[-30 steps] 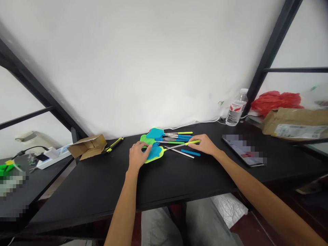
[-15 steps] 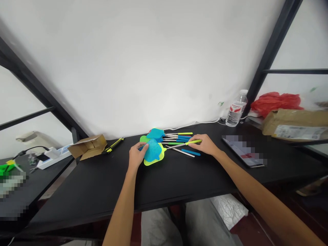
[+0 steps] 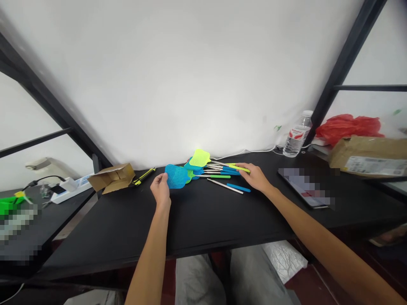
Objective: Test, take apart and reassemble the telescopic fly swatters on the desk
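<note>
In the head view my left hand [image 3: 161,191] pinches the edge of a blue fly swatter head [image 3: 176,176], a perforated paddle held just above the desk. My right hand [image 3: 254,177] grips the handle of a yellow-green fly swatter [image 3: 200,158], whose head lies over the pile towards the wall. Beneath are several more swatters with green and blue heads, metal rods and coloured handles pointing right; their heads partly hide one another. A bare metal rod [image 3: 225,186] lies in front of the pile, beside a blue handle [image 3: 239,187].
An open cardboard box [image 3: 111,178] and a yellow-and-black item [image 3: 144,176] are on the left. To the right lie a phone [image 3: 300,188], a water bottle [image 3: 297,135] and a parcel [image 3: 369,154] under a red bag [image 3: 349,127]. A white power strip [image 3: 73,191] is far left.
My right hand has moved the yellow-green swatter back onto the pile by the wall. My left hand has shifted left and keeps the blue swatter head, now apart from the yellow-green one.
</note>
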Available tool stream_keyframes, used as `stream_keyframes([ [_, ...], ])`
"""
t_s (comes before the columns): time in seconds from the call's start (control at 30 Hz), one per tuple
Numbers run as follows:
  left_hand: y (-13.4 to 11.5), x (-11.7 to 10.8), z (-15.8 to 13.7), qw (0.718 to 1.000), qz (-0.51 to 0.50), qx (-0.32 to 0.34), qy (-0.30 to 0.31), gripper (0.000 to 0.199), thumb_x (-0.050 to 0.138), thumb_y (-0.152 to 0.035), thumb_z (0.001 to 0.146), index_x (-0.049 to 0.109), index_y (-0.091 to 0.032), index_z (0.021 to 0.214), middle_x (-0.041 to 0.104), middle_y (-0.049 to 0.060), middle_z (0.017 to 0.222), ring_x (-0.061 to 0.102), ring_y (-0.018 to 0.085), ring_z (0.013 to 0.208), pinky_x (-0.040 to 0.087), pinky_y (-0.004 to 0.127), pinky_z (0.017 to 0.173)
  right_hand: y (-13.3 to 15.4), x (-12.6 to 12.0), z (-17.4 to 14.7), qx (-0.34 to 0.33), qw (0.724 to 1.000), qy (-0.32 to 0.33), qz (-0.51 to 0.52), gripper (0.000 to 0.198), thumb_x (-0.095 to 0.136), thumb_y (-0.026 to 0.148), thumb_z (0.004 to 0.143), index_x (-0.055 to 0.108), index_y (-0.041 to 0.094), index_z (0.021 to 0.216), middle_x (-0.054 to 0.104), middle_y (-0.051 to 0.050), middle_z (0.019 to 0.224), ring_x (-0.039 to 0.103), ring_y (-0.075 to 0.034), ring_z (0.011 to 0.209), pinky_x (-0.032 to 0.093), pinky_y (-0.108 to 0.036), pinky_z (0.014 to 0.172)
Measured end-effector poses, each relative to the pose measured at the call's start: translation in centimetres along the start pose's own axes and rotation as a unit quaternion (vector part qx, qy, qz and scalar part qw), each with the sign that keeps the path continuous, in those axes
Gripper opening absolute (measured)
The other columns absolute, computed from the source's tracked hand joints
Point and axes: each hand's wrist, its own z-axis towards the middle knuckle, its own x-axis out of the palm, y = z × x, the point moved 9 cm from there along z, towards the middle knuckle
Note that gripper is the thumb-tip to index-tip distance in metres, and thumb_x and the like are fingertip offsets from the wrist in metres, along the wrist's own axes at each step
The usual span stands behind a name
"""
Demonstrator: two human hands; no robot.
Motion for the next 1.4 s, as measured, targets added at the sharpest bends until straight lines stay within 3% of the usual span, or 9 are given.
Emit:
stream_keyframes([
  [0.23, -0.2, 0.3, -0.6, 0.999, -0.033, -0.005, -0.002, 0.033, 0.068, -0.044, 0.069, 0.067, -0.015, 0.085, 0.063, 0.001, 0.076, 0.057, 0.016, 0.074, 0.045, 0.030, 0.072, 0.5, 0.9, 0.0, -0.064, 0.996, 0.035, -0.044, 0.029, 0.050, 0.027, 0.095, 0.072, 0.026, 0.114, 0.071, -0.006, 0.117, 0.063, -0.027, 0.105, 0.049, -0.043, 0.094],
  [0.57, -0.6, 0.7, -1.0, 0.999, -0.043, 0.004, 0.004, 0.029, 0.069, -0.040, 0.068, 0.066, -0.015, 0.082, 0.062, 0.000, 0.077, 0.055, 0.015, 0.075, 0.042, 0.029, 0.072, -0.1, 1.4, -0.2, 0.012, 0.992, 0.051, -0.112, 0.019, 0.058, 0.030, 0.093, 0.069, 0.024, 0.108, 0.067, -0.006, 0.106, 0.064, -0.020, 0.092, 0.048, -0.031, 0.077],
  [0.7, -0.5, 0.7, -1.0, 0.999, -0.039, 0.002, 0.003, 0.029, 0.069, -0.040, 0.068, 0.066, -0.015, 0.082, 0.062, 0.000, 0.077, 0.055, 0.016, 0.075, 0.042, 0.029, 0.073, -0.6, 0.9, -0.4, 0.064, 0.983, 0.074, -0.155, 0.037, 0.070, 0.045, 0.084, 0.063, 0.027, 0.116, 0.068, -0.003, 0.098, 0.064, -0.021, 0.084, 0.043, -0.028, 0.066],
  [0.83, -0.6, 0.9, -1.0, 1.000, -0.030, 0.007, 0.008, 0.027, 0.068, -0.039, 0.069, 0.065, -0.015, 0.082, 0.062, 0.001, 0.078, 0.056, 0.016, 0.077, 0.043, 0.030, 0.075, -1.6, 1.3, -0.4, 0.077, 0.980, 0.118, -0.144, 0.039, 0.069, 0.037, 0.085, 0.060, 0.028, 0.123, 0.068, 0.000, 0.086, 0.063, -0.020, 0.078, 0.040, -0.028, 0.064],
  [0.97, -0.7, 0.3, -1.3, 1.000, -0.022, 0.003, -0.011, 0.030, 0.066, -0.034, 0.072, 0.066, -0.017, 0.096, 0.061, 0.000, 0.078, 0.054, 0.014, 0.071, 0.043, 0.028, 0.070, -1.3, 0.6, 0.1, 0.011, 0.994, 0.074, -0.083, 0.027, 0.052, 0.032, 0.096, 0.065, 0.021, 0.118, 0.064, -0.006, 0.094, 0.062, -0.021, 0.084, 0.045, -0.031, 0.076],
  [1.07, -0.7, -0.2, -1.5, 1.000, 0.002, -0.007, -0.018, 0.039, 0.059, -0.028, 0.074, 0.066, -0.019, 0.112, 0.056, -0.002, 0.070, 0.048, 0.013, 0.061, 0.041, 0.027, 0.064, -1.1, -0.8, 0.5, -0.015, 0.999, 0.015, -0.042, 0.033, 0.042, 0.035, 0.100, 0.070, 0.019, 0.106, 0.061, -0.008, 0.092, 0.061, -0.022, 0.086, 0.046, -0.034, 0.081],
  [1.23, -1.6, 0.4, -1.6, 0.998, 0.045, 0.031, 0.031, 0.033, 0.051, -0.030, 0.076, 0.078, -0.016, 0.090, 0.056, 0.000, 0.064, 0.053, 0.017, 0.066, 0.043, 0.030, 0.069, 0.0, -1.6, 0.5, -0.026, 0.999, -0.002, 0.037, 0.032, 0.042, 0.038, 0.100, 0.067, 0.019, 0.105, 0.065, -0.007, 0.091, 0.061, -0.022, 0.081, 0.047, -0.034, 0.077],
  [1.4, -1.6, 2.7, -2.6, 0.992, -0.007, 0.006, 0.130, 0.044, 0.058, -0.053, 0.081, 0.077, -0.013, 0.086, 0.062, 0.003, 0.065, 0.059, 0.020, 0.068, 0.046, 0.029, 0.065, 1.6, -0.4, 0.1, -0.055, 0.996, 0.040, 0.057, 0.032, 0.044, 0.040, 0.099, 0.068, 0.020, 0.104, 0.068, -0.007, 0.095, 0.062, -0.021, 0.080, 0.047, -0.033, 0.075],
])
